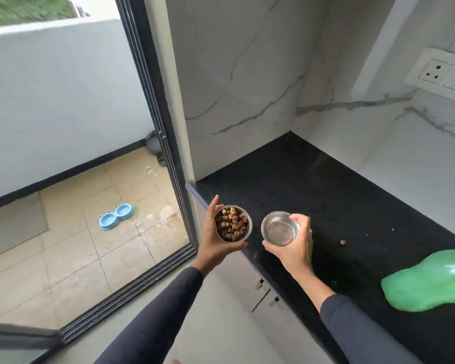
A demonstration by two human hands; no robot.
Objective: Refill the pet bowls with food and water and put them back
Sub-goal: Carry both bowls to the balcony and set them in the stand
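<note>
My left hand (216, 239) grips a small steel bowl (248, 227) filled with brown kibble, held in the air just off the counter's left end. My right hand (296, 245) holds a second steel bowl (279, 228) with clear water in it, above the black counter (326, 195). Both bowls are level and a short gap apart. A blue double-bowl stand (116, 215) with two empty round wells lies on the balcony floor outside, to the far left.
A green plastic bottle (428, 279) lies on the counter at the right edge. A few crumbs (342, 242) dot the counter. The sliding door frame (166, 143) and floor track (132, 290) separate the kitchen from the tiled balcony. A grey mat (11, 227) lies outside.
</note>
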